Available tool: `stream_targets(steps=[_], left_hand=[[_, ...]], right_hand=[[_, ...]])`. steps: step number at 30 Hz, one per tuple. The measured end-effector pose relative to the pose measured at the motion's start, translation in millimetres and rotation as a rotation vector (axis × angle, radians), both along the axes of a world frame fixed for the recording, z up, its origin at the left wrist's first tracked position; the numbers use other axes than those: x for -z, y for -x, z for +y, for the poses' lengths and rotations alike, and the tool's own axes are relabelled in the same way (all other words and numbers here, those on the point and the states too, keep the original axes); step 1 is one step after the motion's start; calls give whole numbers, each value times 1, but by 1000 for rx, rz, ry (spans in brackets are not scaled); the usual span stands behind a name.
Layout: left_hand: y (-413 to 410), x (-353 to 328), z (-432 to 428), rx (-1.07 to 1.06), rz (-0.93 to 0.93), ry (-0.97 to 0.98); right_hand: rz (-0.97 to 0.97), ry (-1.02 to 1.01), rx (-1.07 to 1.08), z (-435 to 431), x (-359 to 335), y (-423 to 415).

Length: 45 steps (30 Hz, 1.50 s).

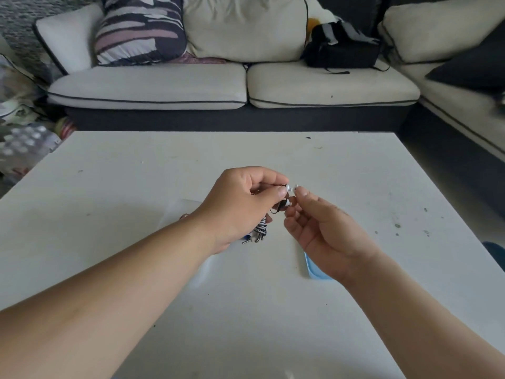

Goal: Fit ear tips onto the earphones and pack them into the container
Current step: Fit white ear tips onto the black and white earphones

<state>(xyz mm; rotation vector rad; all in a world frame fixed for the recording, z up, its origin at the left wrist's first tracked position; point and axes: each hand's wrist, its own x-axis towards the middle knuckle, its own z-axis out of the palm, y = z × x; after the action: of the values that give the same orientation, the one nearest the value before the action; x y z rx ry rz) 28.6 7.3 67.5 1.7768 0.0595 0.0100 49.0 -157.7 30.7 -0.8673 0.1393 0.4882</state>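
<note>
My left hand (240, 206) is closed around a bundle of earphones (261, 231) with a black-and-white striped cord that hangs below the palm, its jack plug near the table. One earbud sticks out between my thumb and forefinger. My right hand (319, 231) pinches a small white ear tip (294, 187) right next to that earbud, nearly touching it. A second earbud with a white tip (287, 203) pokes out just below. A light blue container (314, 269) lies on the table, mostly hidden under my right wrist.
The white table (136, 187) carries a clear plastic bag (185, 212) under my left forearm. Behind the table stands a cream sofa (235, 86) with a striped cushion and a black bag (341, 47).
</note>
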Motion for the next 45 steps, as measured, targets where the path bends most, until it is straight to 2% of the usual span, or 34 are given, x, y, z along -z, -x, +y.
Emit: stream_targets(steps=[7,27,36,45], left_hand=[[-6,1,0,-17,-10,1],[-7,4,-4,-45,-35,-113],[-9,6,-3,-40,-91,-207],[-9,11,-5,-57,-84,-218]], right_hand=[[-97,57,-43,0,0,-7],[-170,101,-37,0,1,-5],[-133,81,-50,1,-1,-7],[-138,116,-30,1,1,-6]])
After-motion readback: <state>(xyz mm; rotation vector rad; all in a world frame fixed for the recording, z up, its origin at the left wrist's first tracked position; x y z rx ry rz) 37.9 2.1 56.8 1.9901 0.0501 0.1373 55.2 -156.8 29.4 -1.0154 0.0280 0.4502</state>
